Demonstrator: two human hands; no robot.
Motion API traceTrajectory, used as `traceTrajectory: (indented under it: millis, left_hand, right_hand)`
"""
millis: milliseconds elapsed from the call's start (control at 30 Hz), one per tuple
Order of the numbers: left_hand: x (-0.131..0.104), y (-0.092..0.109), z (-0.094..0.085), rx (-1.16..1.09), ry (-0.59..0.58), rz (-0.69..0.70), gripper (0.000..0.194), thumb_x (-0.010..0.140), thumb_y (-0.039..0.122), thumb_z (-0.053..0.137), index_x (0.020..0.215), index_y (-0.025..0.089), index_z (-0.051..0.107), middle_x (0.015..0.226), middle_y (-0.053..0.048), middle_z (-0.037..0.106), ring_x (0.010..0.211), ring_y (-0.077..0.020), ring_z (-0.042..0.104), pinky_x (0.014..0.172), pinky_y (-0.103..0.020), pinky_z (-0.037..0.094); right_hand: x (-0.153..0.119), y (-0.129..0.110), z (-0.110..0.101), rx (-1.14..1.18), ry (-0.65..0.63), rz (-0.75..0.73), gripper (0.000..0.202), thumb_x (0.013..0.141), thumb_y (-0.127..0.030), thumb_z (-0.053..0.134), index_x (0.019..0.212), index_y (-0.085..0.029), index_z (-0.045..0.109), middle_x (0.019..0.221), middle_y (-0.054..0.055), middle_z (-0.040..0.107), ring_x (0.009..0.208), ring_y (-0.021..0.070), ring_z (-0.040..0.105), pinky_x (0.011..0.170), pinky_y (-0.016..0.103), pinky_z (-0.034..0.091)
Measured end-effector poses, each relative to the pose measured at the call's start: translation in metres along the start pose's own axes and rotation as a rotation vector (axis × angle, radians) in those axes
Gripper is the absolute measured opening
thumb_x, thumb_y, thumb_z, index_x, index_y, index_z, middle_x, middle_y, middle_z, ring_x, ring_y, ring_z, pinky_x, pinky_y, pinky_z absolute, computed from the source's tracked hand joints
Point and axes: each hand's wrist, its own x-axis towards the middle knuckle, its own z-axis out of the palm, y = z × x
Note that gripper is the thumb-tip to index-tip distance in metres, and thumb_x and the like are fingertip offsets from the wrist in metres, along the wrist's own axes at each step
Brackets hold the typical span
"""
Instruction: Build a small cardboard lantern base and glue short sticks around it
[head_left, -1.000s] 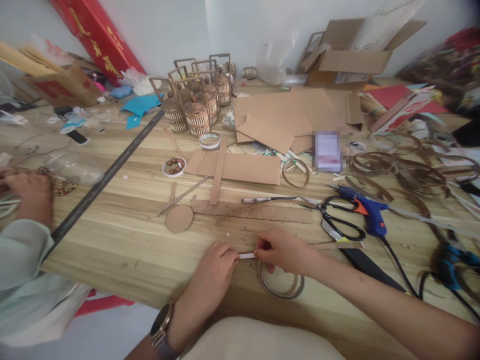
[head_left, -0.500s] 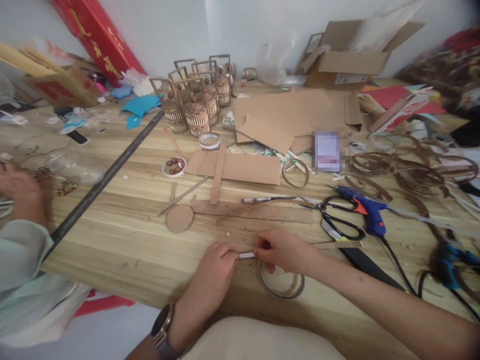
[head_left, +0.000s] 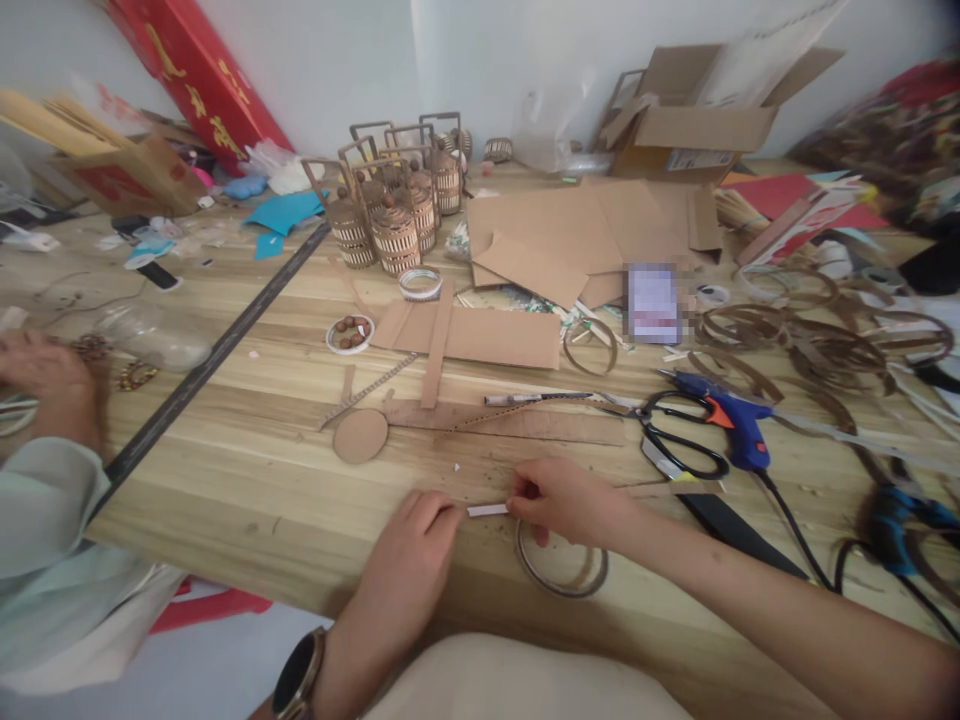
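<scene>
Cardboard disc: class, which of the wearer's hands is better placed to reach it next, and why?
Probably the left hand: it lies nearer the cardboard disc, while the right hand pinches the white strip. Whether the left touches it is unclear.

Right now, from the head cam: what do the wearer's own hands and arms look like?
No gloves or sleeves in view on either side. Left hand: wristwatch at the wrist, rounded dark face, gold-toned rim. Right hand: nothing worn that shows, from fingers to forearm.
</scene>
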Motion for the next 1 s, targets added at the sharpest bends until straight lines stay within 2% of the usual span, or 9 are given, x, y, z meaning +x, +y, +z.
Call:
traceTrajectory:
  millis: [167, 400, 667, 867, 1000]
  left_hand:
    - [0.013, 0.011, 0.006, -0.057, -0.023, 0.077, 0.023, 0.097, 0.009, 0.045, 0.1, 0.013, 0.068, 0.095, -0.009, 0.068, 0.086, -0.0233, 0.062, 0.077, -0.038, 0.057]
    - [0.026, 0.017, 0.013, -0.069, -0.128, 0.066, 0.024, 0.098, 0.008, 0.043, 0.096, 0.014, 0.067, 0.096, -0.008, 0.067, 0.088, -0.0222, 0.061, 0.08, -0.037, 0.056]
    - [0.026, 0.013, 0.017, -0.103, -0.107, 0.05, 0.02, 0.097, 0.007, 0.046, 0.093, 0.015, 0.064, 0.092, -0.007, 0.067, 0.086, -0.0217, 0.06, 0.078, -0.036, 0.054]
    - [0.027, 0.016, 0.017, -0.082, -0.112, -0.052, 0.019, 0.096, 0.008, 0.047, 0.088, 0.017, 0.061, 0.085, -0.005, 0.066, 0.08, -0.0219, 0.061, 0.071, -0.035, 0.052]
    - [0.029, 0.018, 0.016, -0.08, -0.133, -0.082, 0.015, 0.095, 0.009, 0.049, 0.09, 0.016, 0.061, 0.088, -0.006, 0.067, 0.083, -0.0229, 0.063, 0.073, -0.036, 0.053]
  right_hand:
    - [-0.001, -0.001, -0.001, 0.0, -0.009, -0.003, 0.014, 0.082, -0.019, 0.053, 0.07, -0.019, 0.06, 0.058, 0.0, 0.07, 0.056, 0.0132, 0.062, 0.051, 0.021, 0.036]
    - [-0.001, 0.0, -0.003, -0.001, -0.024, 0.004, 0.013, 0.085, -0.022, 0.052, 0.076, -0.019, 0.061, 0.057, -0.001, 0.07, 0.048, 0.0112, 0.056, 0.049, 0.021, 0.036]
    - [-0.002, -0.002, -0.008, -0.026, -0.014, -0.011, 0.015, 0.084, -0.022, 0.053, 0.072, -0.019, 0.062, 0.06, 0.001, 0.071, 0.059, 0.0151, 0.063, 0.054, 0.023, 0.038]
    - [-0.007, -0.011, -0.012, -0.04, -0.014, -0.027, 0.013, 0.084, -0.024, 0.054, 0.073, -0.02, 0.061, 0.06, 0.0, 0.072, 0.062, 0.0155, 0.065, 0.054, 0.022, 0.038]
    - [-0.006, -0.011, -0.014, -0.077, -0.012, -0.013, 0.014, 0.083, -0.02, 0.053, 0.073, -0.019, 0.063, 0.06, 0.001, 0.072, 0.061, 0.0157, 0.065, 0.054, 0.022, 0.037]
